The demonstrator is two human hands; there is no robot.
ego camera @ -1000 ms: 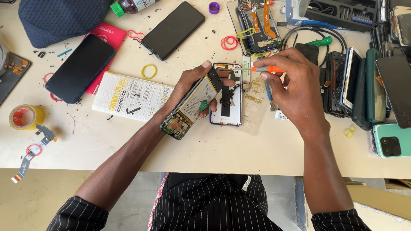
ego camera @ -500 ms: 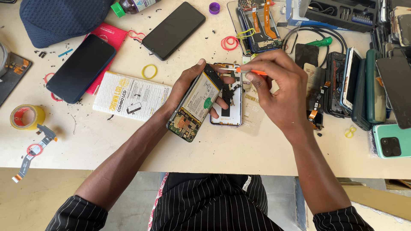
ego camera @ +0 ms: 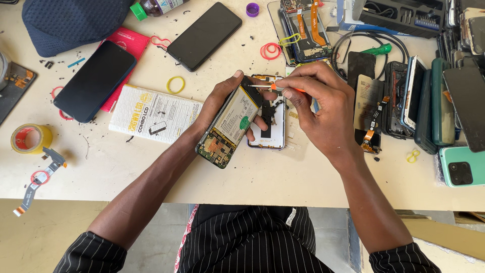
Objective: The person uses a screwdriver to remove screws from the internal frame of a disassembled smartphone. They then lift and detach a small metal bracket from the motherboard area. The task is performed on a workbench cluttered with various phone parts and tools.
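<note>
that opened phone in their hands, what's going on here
A person at a cluttered table holds an opened phone in the left hand, its battery and circuit board exposed. The right hand holds a small orange-handled screwdriver with its tip at the phone's upper end. A white back cover lies just beneath, and other phones and parts lie all around.

Head camera, single view, looking steeply down on a workbench (ego camera: 283, 187) from above the person's own lap.

Near edge of bench runs across at 6 o'clock, striped clothing below it; far clutter reaches the frame edge at 12. Both forearms enter from 7 and 5 o'clock, meeting just above centre. Close range: left hand (ego camera: 222, 101) and right hand (ego camera: 323, 108) fill the middle. No second view to compare.
</note>
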